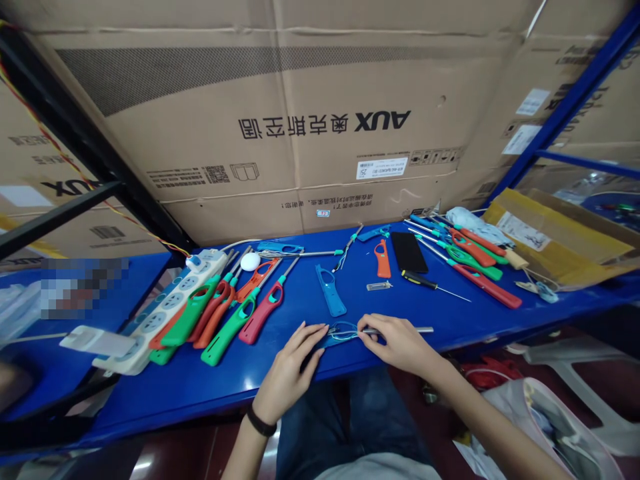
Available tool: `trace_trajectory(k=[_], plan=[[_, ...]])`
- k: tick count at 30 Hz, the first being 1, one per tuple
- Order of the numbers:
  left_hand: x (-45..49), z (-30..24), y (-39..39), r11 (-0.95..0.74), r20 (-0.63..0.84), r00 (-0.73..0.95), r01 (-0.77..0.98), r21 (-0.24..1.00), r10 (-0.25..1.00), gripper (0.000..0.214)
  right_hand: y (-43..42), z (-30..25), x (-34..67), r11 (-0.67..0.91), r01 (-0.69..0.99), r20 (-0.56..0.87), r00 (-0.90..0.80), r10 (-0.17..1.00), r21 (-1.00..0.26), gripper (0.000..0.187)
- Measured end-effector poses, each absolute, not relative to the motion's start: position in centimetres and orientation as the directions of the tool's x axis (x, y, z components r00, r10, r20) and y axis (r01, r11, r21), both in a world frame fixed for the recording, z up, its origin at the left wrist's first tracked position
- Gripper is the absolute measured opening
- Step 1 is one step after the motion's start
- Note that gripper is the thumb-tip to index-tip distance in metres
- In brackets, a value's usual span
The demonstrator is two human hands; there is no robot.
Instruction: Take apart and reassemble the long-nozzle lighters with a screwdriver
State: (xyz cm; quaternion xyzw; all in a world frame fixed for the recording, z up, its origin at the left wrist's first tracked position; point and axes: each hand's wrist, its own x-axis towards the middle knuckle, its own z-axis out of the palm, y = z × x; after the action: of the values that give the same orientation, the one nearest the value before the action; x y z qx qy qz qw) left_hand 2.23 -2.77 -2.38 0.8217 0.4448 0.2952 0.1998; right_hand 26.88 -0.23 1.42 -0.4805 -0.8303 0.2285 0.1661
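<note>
At the table's front edge lies a blue lighter handle shell, with thin pale wires looped over it. My left hand has its thumb and fingers around the shell's left end; the fingers partly hide what they grip. My right hand is closed, pinching a metal lighter tube that sticks out to the right beyond the fingers. Just behind the hands rest another blue handle shell, a small clear plastic piece and an orange handle shell.
Several gas lighters lie on the left beside a white power strip; more lighters are at right. A screwdriver is near a black phone. A yellow envelope and large cartons border the blue table.
</note>
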Motion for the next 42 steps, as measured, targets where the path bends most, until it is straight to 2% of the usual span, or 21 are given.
trace_trajectory(k=[16,27,42], plan=[[2.3,-3.0,-2.9,-0.576,0.332,0.472,0.696,0.428,0.817,0.04,0.4,1.6,27.1,0.44,0.735,0.015,-0.506,0.862,-0.515,0.013],[2.3,-3.3,-3.1,-0.556,0.341,0.439,0.677,0.483,0.831,0.045,-0.2,1.8,27.2,0.489,0.696,0.113,-0.512,0.851,-0.526,0.017],[2.2,-3.4,-3.2,-0.544,0.318,0.441,0.691,0.477,0.839,0.047,-0.1,1.5,27.2,0.47,0.706,0.114,-0.49,0.864,-0.529,0.015]])
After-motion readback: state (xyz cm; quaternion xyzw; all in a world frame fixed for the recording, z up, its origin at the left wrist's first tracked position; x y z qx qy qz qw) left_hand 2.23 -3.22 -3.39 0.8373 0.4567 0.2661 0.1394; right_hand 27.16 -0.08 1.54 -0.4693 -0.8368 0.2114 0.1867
